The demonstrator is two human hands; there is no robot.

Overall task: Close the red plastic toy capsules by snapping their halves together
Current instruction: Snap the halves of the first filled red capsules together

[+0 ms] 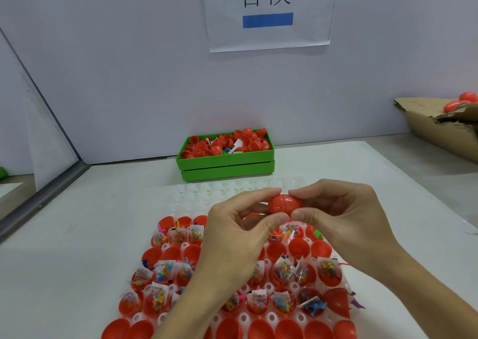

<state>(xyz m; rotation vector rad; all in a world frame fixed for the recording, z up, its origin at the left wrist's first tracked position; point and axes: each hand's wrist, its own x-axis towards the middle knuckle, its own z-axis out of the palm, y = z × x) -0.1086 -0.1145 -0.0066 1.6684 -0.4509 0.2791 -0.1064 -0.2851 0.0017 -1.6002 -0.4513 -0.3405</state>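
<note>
Your left hand [239, 226] and right hand [336, 209] pinching one red egg-shaped plastic capsule [284, 203] between fingertips, halves joined, white tray of open red halves [320, 248] below

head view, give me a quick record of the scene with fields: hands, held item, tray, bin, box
hands: left hand and right hand each pinch one end of the same capsule
held item: red plastic egg-shaped capsule, halves together, seam visible, held above the tray
tray: white plastic holder tray of open red capsule halves, many holding small clear toy packets
bin: green plastic bin at the back wall, full of loose red halves
box: brown cardboard box at far right, red capsules inside
</note>
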